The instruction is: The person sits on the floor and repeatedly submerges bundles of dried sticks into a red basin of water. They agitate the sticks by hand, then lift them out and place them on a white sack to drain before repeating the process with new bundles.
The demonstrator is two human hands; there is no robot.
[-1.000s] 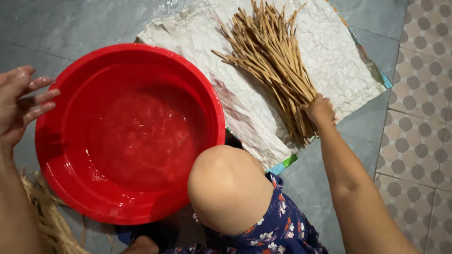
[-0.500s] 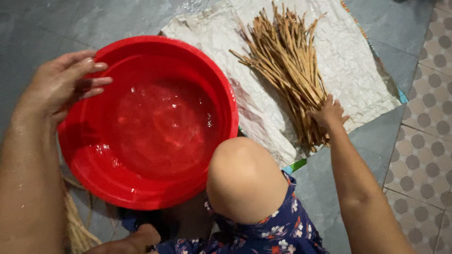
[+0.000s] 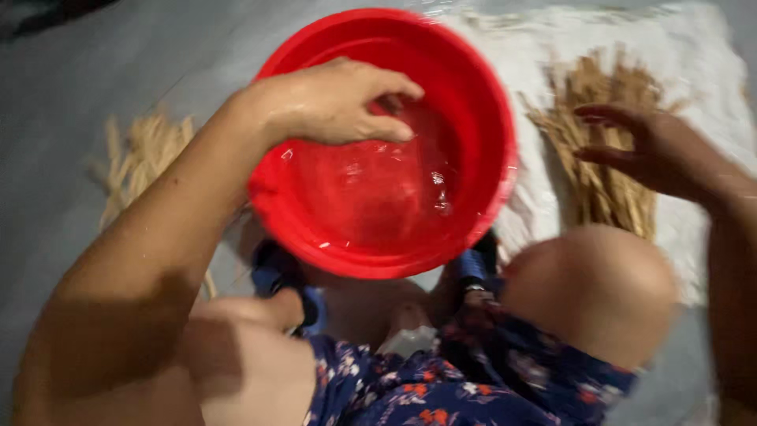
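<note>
Bottom of frame: bent knees in dark floral cloth, blue sandals beneath basin. Centre: red basin (image 3: pixel 378 158) on floor, shallow water inside. Left hand (image 3: pixel 339 102) hangs over basin, fingers curled loosely, wet, gripping nothing, fingertips just above water. Looks like wetting step, hand dipping for water. Right of frame: right hand (image 3: pixel 654 150) spread open, empty, hovering just over straw bundle (image 3: pixel 599 158) on white sheet (image 3: pixel 710 102). Left edge: second straw pile (image 3: pixel 142 158) on grey floor. Next move likely calls for closing grip on stalks. Picture blurred.
</note>
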